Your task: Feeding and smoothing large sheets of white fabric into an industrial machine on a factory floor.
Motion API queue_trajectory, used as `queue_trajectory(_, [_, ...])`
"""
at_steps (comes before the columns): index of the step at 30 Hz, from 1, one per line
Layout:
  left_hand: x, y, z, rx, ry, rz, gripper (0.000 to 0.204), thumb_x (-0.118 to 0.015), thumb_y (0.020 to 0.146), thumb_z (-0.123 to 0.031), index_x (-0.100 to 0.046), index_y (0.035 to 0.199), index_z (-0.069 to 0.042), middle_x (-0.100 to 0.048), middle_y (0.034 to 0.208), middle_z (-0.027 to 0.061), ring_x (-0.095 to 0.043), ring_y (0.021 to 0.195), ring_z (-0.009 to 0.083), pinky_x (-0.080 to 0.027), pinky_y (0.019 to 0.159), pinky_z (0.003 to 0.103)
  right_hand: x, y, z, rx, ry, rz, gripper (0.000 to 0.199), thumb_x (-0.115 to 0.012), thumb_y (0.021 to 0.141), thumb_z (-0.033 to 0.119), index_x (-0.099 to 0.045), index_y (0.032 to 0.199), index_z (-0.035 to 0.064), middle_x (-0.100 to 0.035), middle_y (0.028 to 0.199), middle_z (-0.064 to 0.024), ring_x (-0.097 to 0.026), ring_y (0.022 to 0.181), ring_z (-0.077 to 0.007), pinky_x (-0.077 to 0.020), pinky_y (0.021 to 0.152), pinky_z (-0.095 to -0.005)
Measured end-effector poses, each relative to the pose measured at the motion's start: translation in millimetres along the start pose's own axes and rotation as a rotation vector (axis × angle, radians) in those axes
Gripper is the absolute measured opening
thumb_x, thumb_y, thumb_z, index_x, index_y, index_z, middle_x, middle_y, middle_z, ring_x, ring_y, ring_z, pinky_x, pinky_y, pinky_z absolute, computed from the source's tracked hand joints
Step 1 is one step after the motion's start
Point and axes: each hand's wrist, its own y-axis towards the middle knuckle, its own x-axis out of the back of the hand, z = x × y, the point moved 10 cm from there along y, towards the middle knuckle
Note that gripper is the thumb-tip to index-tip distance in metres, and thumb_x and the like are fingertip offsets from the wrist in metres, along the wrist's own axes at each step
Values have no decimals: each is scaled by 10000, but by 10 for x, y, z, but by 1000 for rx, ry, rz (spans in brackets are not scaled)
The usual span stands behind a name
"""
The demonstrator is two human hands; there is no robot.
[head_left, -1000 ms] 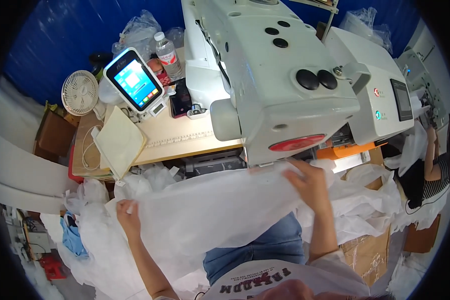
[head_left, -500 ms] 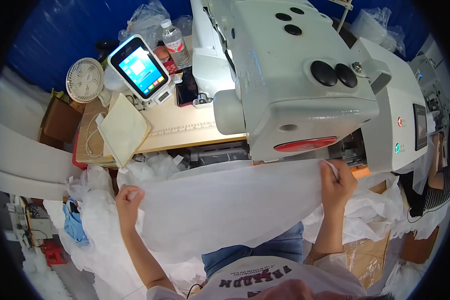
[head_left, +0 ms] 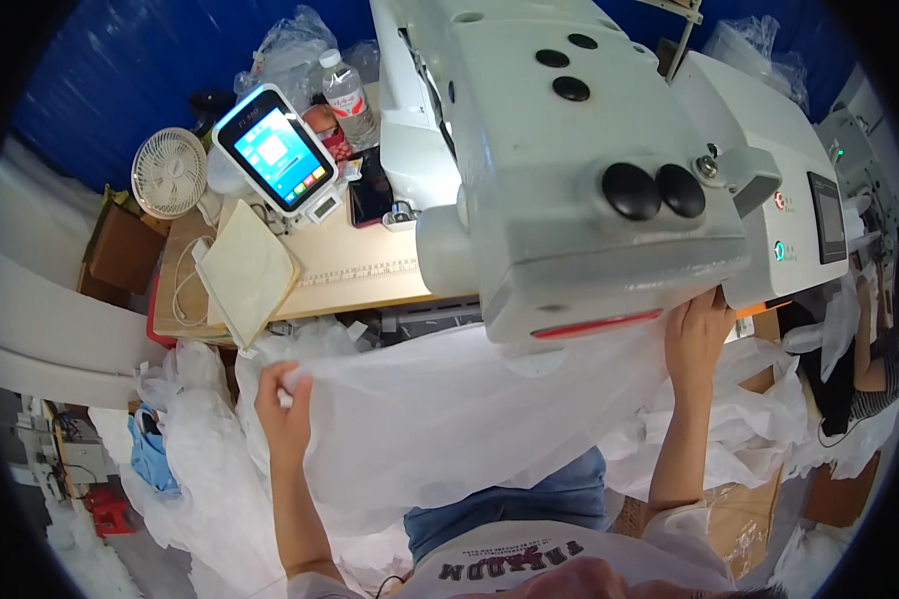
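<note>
Before a machine (head_left: 609, 200), left hand (head_left: 286, 419) pinching cloth (head_left: 449, 429), shirt (head_left: 519, 559) (dark-lettered)

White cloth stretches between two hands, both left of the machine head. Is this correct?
Not both: the head view shows the right hand by the right front corner of the machine head. The left hand is left of it; white cloth stretches between them.

Obstacle beside right hand (head_left: 699, 334): machine head (head_left: 619, 255)
</note>
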Motion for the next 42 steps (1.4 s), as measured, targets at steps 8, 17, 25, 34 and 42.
queue_trajectory(8, [50,-219,246,-94,684,281,93,-649,731,-35,-595,806,-51,-539,751,71,-521,610,212,-428,559,301,-61,-168,-152,-47,72,-43,448,-488,855,149,-379,1241,-52,-425,1204,-244,-372,1090,-430,-270,959,-475])
queue_trajectory(17, [248,-482,592,84,-12,812,215,-725,661,-54,-524,730,-20,-531,671,38,-552,628,167,-445,545,323,384,-359,674,203,438,33,346,-615,754,46,-522,1079,-24,-546,1087,-188,-504,1041,-363,-389,908,-405])
queue_trajectory(25, [1071,-596,997,419,109,211,167,-629,678,41,-559,826,8,-577,744,64,-530,637,153,-427,535,269,-19,-288,1033,78,506,329,254,-672,766,170,-596,940,2,-618,864,-156,-582,839,-345,-462,748,-376])
queue_trajectory(34, [1033,-264,521,-6,723,-77,208,-500,689,94,-575,866,17,-595,807,116,-578,711,249,-452,628,319,-240,-468,1144,-104,601,577,356,-701,760,259,-605,974,-10,-617,738,-151,-599,676,-331,-479,609,-382])
queue_trajectory(42, [270,-33,1228,237,-752,358,292,-509,701,66,-578,974,-14,-618,864,103,-600,773,222,-476,677,305,-355,-978,53,-428,1148,632,116,-665,776,67,-613,819,-28,-599,694,-48,-529,652,-80,-434,613,-221])
